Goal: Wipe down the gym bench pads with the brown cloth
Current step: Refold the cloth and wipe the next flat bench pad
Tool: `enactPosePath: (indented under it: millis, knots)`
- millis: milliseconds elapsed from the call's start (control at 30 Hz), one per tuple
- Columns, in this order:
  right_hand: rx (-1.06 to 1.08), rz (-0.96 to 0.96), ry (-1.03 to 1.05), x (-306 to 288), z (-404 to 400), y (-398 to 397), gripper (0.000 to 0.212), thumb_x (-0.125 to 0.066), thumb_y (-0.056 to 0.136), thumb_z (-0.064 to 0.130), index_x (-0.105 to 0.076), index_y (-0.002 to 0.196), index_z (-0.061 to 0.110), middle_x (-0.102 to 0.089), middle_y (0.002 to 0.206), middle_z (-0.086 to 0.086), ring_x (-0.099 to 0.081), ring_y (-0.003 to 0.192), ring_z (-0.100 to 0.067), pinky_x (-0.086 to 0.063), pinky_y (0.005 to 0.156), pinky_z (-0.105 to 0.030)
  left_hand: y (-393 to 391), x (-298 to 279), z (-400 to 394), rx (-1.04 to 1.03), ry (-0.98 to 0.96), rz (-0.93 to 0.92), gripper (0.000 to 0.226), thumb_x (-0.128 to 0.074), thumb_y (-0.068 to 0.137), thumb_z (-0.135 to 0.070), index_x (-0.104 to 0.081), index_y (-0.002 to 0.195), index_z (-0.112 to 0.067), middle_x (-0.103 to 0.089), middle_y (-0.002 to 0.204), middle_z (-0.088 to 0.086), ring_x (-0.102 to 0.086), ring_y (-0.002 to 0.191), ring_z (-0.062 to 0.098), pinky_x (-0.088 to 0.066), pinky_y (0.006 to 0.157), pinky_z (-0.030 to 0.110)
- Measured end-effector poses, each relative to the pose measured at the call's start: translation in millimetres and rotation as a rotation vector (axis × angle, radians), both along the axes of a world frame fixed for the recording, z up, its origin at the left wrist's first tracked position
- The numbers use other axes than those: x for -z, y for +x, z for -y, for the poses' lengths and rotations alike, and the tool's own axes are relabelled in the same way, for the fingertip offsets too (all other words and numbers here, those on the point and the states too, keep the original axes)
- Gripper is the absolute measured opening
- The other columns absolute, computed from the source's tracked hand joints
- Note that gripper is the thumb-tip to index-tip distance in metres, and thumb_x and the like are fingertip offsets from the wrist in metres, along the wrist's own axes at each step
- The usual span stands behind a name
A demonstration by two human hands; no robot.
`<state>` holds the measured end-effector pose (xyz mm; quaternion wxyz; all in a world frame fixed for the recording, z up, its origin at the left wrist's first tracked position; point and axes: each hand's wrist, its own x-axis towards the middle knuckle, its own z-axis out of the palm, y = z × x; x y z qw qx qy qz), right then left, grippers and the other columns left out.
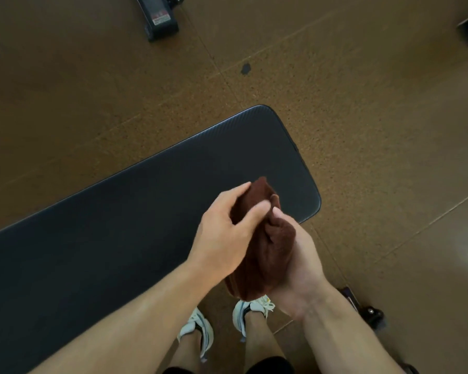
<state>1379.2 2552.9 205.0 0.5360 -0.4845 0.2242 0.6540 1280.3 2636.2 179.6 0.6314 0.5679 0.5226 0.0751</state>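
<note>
One brown cloth (265, 249) bunched between two hands, left hand (222, 228) and right hand (300, 265) fingers pinching it, above one bench pad (135, 211).

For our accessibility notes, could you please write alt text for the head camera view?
Seen from above, a person's left hand and right hand hold a bunched brown cloth over the end of a dark gym bench pad. White sneakers stand on the brown floor below.

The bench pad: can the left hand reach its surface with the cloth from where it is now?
Probably yes. The left hand grips the brown cloth together with the right hand, just above the bench pad near its end, and nothing lies between them.
</note>
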Motion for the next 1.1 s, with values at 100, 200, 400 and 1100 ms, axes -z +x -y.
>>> enactPosePath:
  millis: [100,200,400,1100]
  knots:
    - [-0.064,-0.011,-0.089,0,7,-20,0.049,-0.041,0.108,0.042,-0.072,0.133,0.012,-0.072,0.130,-0.022,-0.070,0.121,-0.038,-0.052,0.106,-0.052,-25,2,0,-0.009,-0.019,-0.114,0.031,-0.080,0.085,-0.039,-0.069,0.114,-0.034,-0.072,0.101,-0.020,-0.067,0.097,-0.004,-0.052,0.085,0.015]
    - [0.005,0.009,-0.209,1,14,-35,0.050,-0.044,0.107,0.044,-0.072,0.131,0.010,-0.071,0.130,-0.023,-0.069,0.123,-0.039,-0.047,0.113,-0.056,-39,-4,9,-0.065,0.000,-0.099,0.016,-0.079,0.088,-0.032,-0.064,0.089,-0.027,-0.071,0.082,-0.013,-0.066,0.077,0.001,-0.052,0.068,0.017]
    - [0.457,0.385,-0.589,-6,1,-28,0.034,-0.058,0.103,0.049,-0.068,0.116,0.020,-0.074,0.109,-0.012,-0.072,0.097,-0.036,-0.057,0.093,-0.055,-50,-16,31,-0.294,0.045,-0.110,0.022,-0.068,0.096,-0.035,-0.055,0.088,-0.019,-0.065,0.080,0.004,-0.063,0.066,0.018,-0.055,0.063,0.035]
    - [-1.260,1.508,-0.463,106,-49,5,0.088,-0.013,0.099,0.078,0.019,0.165,0.029,0.030,0.172,0.002,0.035,0.155,-0.026,0.018,0.127,-0.056,-66,29,-65,0.728,0.290,-0.845,0.158,-0.084,0.059,-0.071,0.038,0.151,-0.030,0.044,0.159,0.010,0.036,0.148,0.037,0.001,0.119,0.070]
